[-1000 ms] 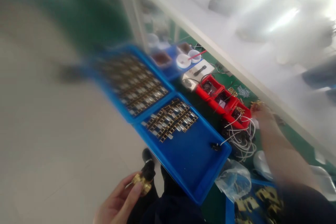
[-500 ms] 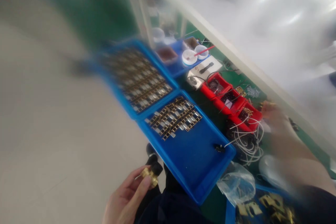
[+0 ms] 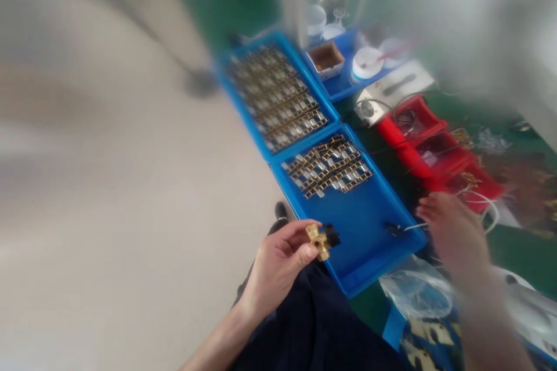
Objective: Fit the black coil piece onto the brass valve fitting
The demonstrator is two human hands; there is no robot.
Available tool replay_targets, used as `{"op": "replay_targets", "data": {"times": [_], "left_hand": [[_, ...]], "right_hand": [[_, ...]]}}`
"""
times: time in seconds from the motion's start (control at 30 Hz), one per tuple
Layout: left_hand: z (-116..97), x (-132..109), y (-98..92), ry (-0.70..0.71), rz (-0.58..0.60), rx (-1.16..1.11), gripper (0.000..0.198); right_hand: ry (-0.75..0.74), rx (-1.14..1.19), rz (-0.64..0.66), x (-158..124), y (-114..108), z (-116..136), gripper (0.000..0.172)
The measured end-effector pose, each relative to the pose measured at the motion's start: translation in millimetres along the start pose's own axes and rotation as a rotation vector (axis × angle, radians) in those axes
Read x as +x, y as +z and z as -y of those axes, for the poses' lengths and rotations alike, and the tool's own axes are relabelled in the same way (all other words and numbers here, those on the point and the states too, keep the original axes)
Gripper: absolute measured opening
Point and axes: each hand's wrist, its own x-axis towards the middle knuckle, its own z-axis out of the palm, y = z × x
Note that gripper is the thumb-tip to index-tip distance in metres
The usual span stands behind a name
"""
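My left hand (image 3: 278,264) pinches a small brass fitting (image 3: 319,239) with a black end between thumb and fingers, just off the near edge of a blue tray (image 3: 361,243). That tray holds rows of small gold and silver parts (image 3: 331,170) at its far end and a small black connector (image 3: 393,228) with a white wire. My right hand (image 3: 452,232) is blurred and hovers over the tray's right corner beside white wires (image 3: 483,203). Its fingers are smeared, so I cannot make out whether it holds anything.
A second blue tray (image 3: 278,98) full of the same parts lies farther away. Red bins (image 3: 435,145) with wires stand to the right, small white cups (image 3: 364,66) and a brown box (image 3: 326,58) behind. A clear bag (image 3: 413,295) lies near my lap. Pale floor spreads left.
The view has swung right. My left hand has risen with the brass fitting toward the near tray. My right hand has drawn back from the red bins to the tray's right corner.
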Motion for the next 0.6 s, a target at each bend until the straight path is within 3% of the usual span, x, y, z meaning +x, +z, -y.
{"op": "replay_targets", "data": {"times": [0.13, 0.23, 0.37, 0.6], "left_hand": [[-6, -6, 5.0, 0.006, 0.054, 0.075, 0.050], [-11, -14, 8.8, 0.000, 0.068, 0.126, 0.050], [-20, -29, 9.3, 0.040, 0.094, 0.177, 0.045], [-37, -55, -4.9, -0.002, 0.261, 0.076, 0.057]], "right_hand": [[0.014, -0.035, 0.443, -114, 33, -35, 0.033], [-0.030, 0.052, 0.686, -183, 70, -30, 0.030], [-0.033, 0.194, 0.685, -228, 98, -4, 0.025], [-0.136, 0.114, 0.531, -260, 103, 7, 0.017]]}}
